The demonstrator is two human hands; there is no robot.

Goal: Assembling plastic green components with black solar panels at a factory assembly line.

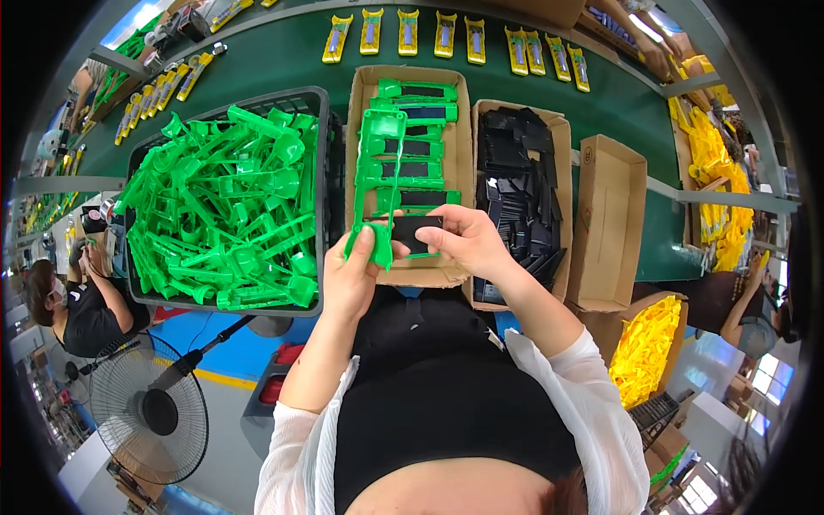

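My left hand (354,268) grips a long green plastic housing (383,129) by its near end, over a cardboard box (356,103). Pinched between the thumb and fingers of my right hand (474,245) is a flat black plate (414,230), beside the housing's near end. Whether the two parts touch I cannot tell. Inside the box below, several green housings (414,170) with black plates lie in a column. To the left, a black crate (323,120) is heaped with loose green housings (227,206). Right of the box, loose black plates (519,184) fill another carton.
A narrow cardboard box (613,223) stands further right, with a carton of yellow parts (644,352) below it. Yellow units (408,34) line the far side of the green table (257,73). A fan (159,412) stands at lower left. Other people work on both sides.
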